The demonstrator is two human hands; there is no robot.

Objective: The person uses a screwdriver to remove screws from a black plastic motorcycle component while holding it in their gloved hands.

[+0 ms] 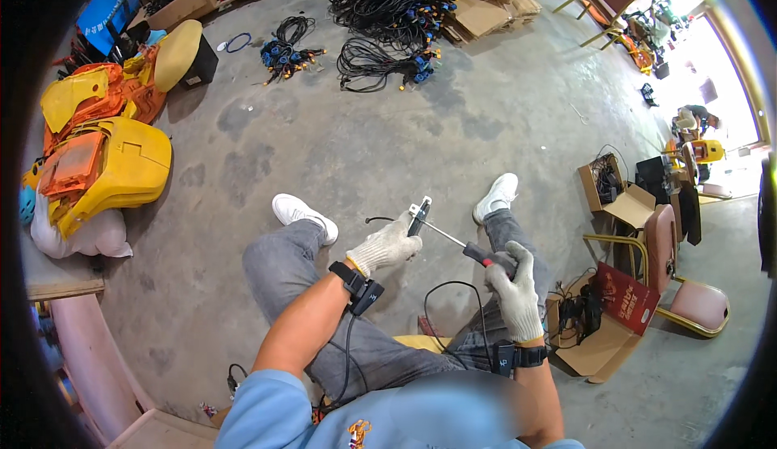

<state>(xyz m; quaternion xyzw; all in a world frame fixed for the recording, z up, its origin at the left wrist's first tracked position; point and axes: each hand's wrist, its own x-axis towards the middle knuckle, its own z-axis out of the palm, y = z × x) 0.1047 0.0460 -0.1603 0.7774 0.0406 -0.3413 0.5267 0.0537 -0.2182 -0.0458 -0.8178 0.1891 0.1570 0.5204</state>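
My left hand (pixel 384 245), in a whitish knit glove, grips a small black part with a white end bracket (pixel 418 217), held out over the floor between my knees. A short black cable end (pixel 379 219) sticks out beside that hand. My right hand (pixel 518 291), gloved the same way, is closed around a screwdriver (pixel 477 252) with a dark handle and a red band. Its metal shaft points left toward the black part, and the tip reaches it; whether it sits in a screw is too small to tell. Wrist-worn black devices with cables show on both forearms.
Bundled black cables with blue and orange connectors (pixel 388 12) lie ahead. Yellow and orange plastic shells (pixel 121 165) are stacked at left. To the right are open cardboard boxes (pixel 595 348) of black cables and pinkish chairs (pixel 700 303). My white shoes (pixel 306 216) flank the work.
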